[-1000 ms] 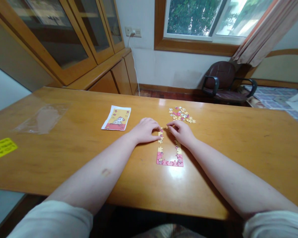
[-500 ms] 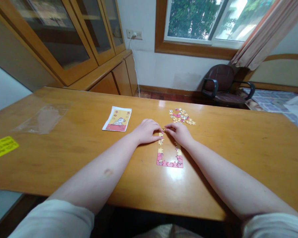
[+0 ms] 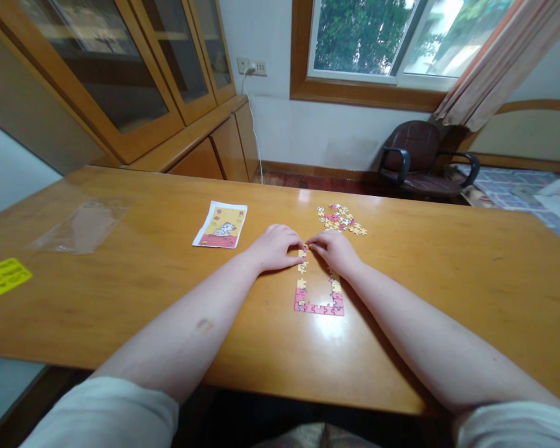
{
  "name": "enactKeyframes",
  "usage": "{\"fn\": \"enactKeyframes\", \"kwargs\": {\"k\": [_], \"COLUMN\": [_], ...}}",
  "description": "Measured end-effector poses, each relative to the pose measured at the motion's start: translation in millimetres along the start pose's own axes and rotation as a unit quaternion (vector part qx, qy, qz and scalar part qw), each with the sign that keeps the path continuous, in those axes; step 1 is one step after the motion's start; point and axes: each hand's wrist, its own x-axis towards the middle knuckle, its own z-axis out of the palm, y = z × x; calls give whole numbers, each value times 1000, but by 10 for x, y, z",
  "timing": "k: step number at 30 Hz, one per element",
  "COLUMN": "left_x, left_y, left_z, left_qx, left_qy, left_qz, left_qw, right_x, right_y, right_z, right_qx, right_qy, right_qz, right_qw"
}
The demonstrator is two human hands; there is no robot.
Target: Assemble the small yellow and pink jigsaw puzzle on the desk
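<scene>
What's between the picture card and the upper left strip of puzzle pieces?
The left hand lies between the picture card and the strip of puzzle pieces; the head view shows it.

A brown armchair (image 3: 414, 146) stands near a window (image 3: 361, 37) with a pink curtain (image 3: 490, 68).

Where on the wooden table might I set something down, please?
Bare tabletop lies between the plastic bag and picture sheet, and to the right of the right forearm. It is crowded around the left hand, right hand, partial jigsaw border and loose jigsaw pieces.
</scene>
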Motion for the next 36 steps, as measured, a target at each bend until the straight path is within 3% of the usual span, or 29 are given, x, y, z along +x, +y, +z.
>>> {"fn": "enactKeyframes", "kwargs": {"k": [6, 14, 23, 28, 36], "left_x": [2, -10, -14, -22, -38], "left_y": [-5, -4, -15, -15, -45], "left_z": [0, -5, 26, 8, -19], "left_qx": [4, -4, -3, -9, -22], "left_qy": [-5, 14, -3, -13, -4], "left_qz": [6, 4, 11, 10, 14], "left_qw": [1000, 1000, 1000, 1000, 1000], "right_x": [1, -47, -123, -112, -107], "right_y": [-5, 43, 78, 87, 127], "right_z": [3, -102, -243, -223, -205], "right_qx": [13, 78, 19, 15, 33], "right_qy": [-4, 113, 17, 8, 55], "right_qz": [-13, 117, -10, 11, 61], "right_qw": [1000, 984, 1000, 1000, 996]}}
